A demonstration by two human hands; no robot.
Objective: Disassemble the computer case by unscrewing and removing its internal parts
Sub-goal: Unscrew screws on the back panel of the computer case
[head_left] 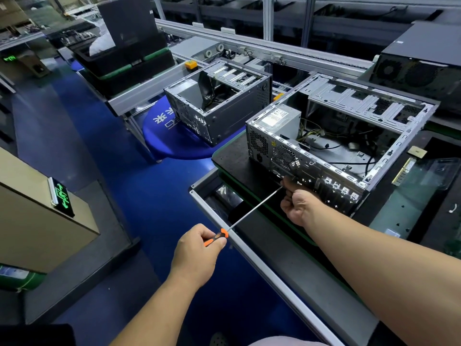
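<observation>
An open grey computer case [331, 143] lies on its side on a black mat, rear panel facing me. Inside sit a power supply [280, 118] at the left and loose cables [331, 146] on the floor of the case. My left hand [197, 253] grips the orange-and-black handle of a long screwdriver [254, 209]. Its shaft slants up to the right toward the lower rear panel. My right hand [298, 203] is curled at the rear panel, fingers around the shaft's tip end; the tip itself is hidden by that hand.
A second open case [217, 101] stands farther back on a blue stool [174, 136]. A CPU chip [417, 152], a memory stick [403, 171] and a clear plastic tray [429, 178] lie right of the case. A conveyor rail [274, 53] runs behind. The bench edge [249, 250] is near my left hand.
</observation>
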